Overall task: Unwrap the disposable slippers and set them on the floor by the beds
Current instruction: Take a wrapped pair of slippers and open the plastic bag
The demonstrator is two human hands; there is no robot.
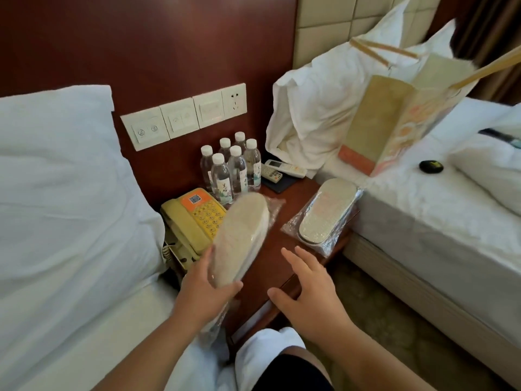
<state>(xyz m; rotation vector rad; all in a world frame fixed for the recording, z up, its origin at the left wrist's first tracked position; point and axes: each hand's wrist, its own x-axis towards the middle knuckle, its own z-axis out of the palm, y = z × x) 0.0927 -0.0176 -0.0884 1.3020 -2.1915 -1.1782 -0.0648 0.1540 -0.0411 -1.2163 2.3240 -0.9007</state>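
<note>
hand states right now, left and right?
Left hand: closed, gripping the wrapped slipper pack at its near end.
Right hand: open, fingers spread, holding nothing.

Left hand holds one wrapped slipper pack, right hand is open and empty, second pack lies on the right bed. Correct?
Not quite. The head view shows the second pack lying on the nightstand beside the right bed, not on it. The left hand holds one wrapped slipper pack, and the right hand is open and empty.
</note>
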